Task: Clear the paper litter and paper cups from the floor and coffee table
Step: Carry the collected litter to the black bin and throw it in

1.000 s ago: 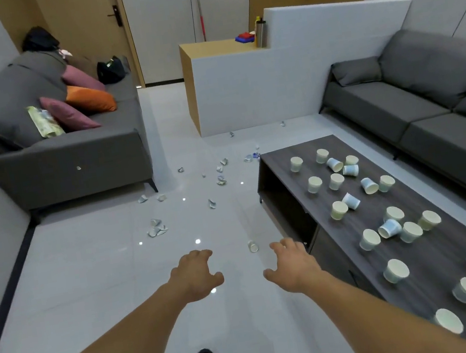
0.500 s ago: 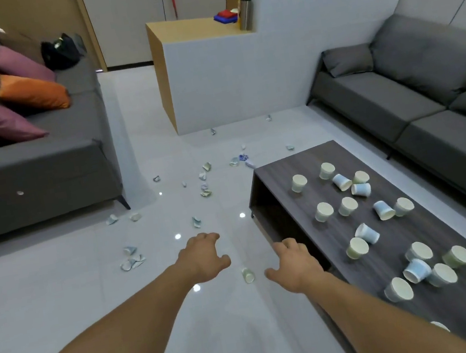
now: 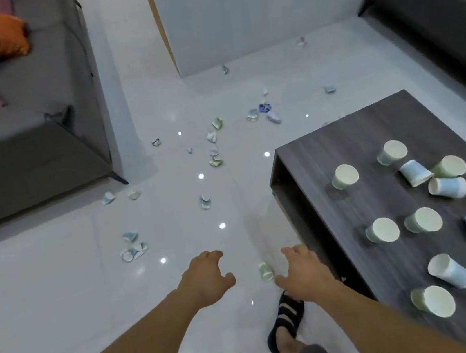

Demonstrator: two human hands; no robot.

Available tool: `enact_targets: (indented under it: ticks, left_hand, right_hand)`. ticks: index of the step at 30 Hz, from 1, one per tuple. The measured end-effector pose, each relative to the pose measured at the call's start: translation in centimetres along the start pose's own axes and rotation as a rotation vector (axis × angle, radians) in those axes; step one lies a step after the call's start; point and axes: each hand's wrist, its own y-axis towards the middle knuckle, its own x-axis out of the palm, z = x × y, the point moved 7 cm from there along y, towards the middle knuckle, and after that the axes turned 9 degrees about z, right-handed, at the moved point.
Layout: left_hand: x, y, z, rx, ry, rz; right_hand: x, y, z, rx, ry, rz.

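We are holding our left hand (image 3: 208,278) and right hand (image 3: 304,270) out empty, fingers spread, over open floor (image 3: 63,310) beside the coffee table (image 3: 342,140), with a crushed cup (image 3: 265,270) lying between them. Paper litter (image 3: 213,149) is trailing far ahead. Paper cups (image 3: 344,177) are crowding the tabletop, some cut off at right.

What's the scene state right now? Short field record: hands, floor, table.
left hand: open, empty
right hand: open, empty
nearest litter: crushed pale green paper cup between the hands, on the white glossy tiled floor; contact unclear
floor litter: crumpled paper scraps scattered ahead, toward the grey fabric sofa
dark wood coffee table: many pale paper cups, some standing, some on their sides
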Motion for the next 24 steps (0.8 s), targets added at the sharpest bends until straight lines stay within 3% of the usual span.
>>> enact_targets:
  ticks: [6,14,19,24]
  left_hand:
    - [8.3,13.3,-0.7,-0.008,-0.127,-0.100]
    - [26.4,31.9,-10.1,-0.011,-0.046,-0.218]
    - [35.8,37.7,-15.7,-0.041,-0.033,-0.242]
    - [41.4,39.3,-18.6,-0.099,-0.116,-0.284]
  right_hand:
    - [8.1,11.8,4.3,0.115,-0.015,-0.109]
    - [31.5,27.4,10.1,0.331,0.045,-0.181]
    - [42.7,33.5,13.7,0.368,0.008,-0.135]
    - [47.9,36.6,14.6,0.376,-0.032,-0.068]
